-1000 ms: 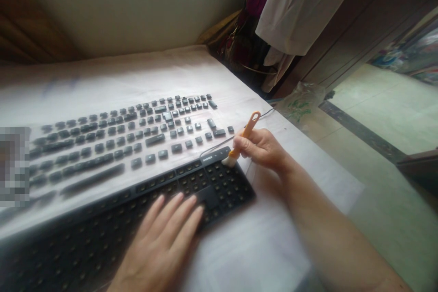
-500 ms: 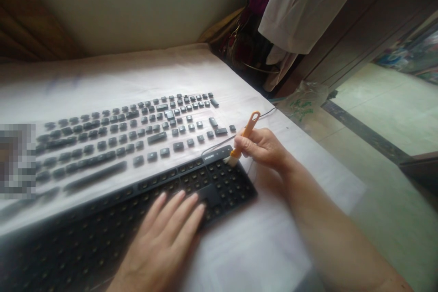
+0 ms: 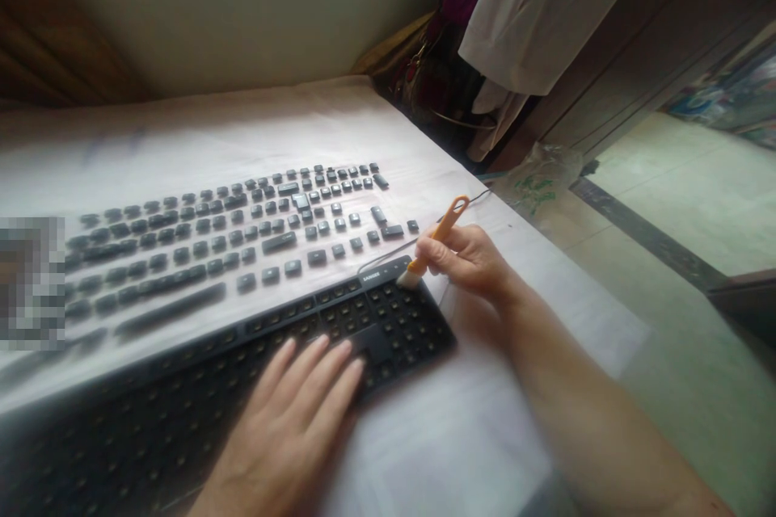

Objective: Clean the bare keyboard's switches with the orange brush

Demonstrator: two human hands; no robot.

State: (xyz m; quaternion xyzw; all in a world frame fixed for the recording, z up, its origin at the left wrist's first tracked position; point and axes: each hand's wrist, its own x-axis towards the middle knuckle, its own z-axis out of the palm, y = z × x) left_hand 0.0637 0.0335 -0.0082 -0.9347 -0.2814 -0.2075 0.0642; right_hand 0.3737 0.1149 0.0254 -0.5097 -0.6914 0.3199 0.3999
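A greenish wall (image 3: 260,8) backs the white-covered table (image 3: 272,125) — pale floor (image 3: 672,166) alongside.

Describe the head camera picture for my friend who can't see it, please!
A person's right hand holds an orange-handled brush, bristles down, near the far right corner of a black keyboard, and the left hand rests on it. Loose black keycaps lie in rows beyond it on a white cloth.

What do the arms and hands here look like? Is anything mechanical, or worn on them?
Nothing mechanical shows: they're human. The left hand and right hand are ungloved, and no ring shows on the visible fingers. The right forearm is bare, with no sleeve, watch or bracelet in sight. The picture's edge cuts off most of the left forearm.
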